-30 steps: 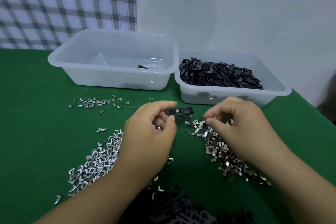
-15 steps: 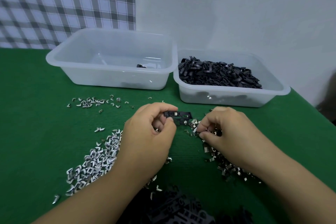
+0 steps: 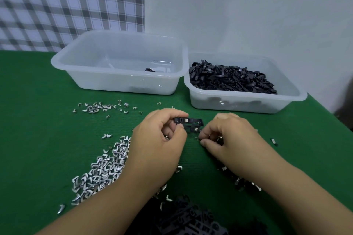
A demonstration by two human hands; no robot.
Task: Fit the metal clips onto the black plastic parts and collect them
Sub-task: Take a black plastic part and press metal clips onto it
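Fingers of the left hand (image 3: 156,143) pinch a black plastic part (image 3: 191,123) above the green tabletop (image 3: 38,139), mid-scene; the right hand (image 3: 233,139), just beside the part's right end, curls its fingers round small metal clips (image 3: 219,140). A loose clip pile (image 3: 103,170) lies left; a near-empty tub (image 3: 114,85) and a tub of black pieces (image 3: 246,104) stand far.

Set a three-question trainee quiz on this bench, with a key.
1. True or false: the left hand holds a black plastic part.
2. Which clear tub holds the heap of black pieces? A: left. B: right.
3. Fill in: the loose metal clips lie on a ____ table cover.
Key: 1 true; 2 B, the right tub; 3 green.
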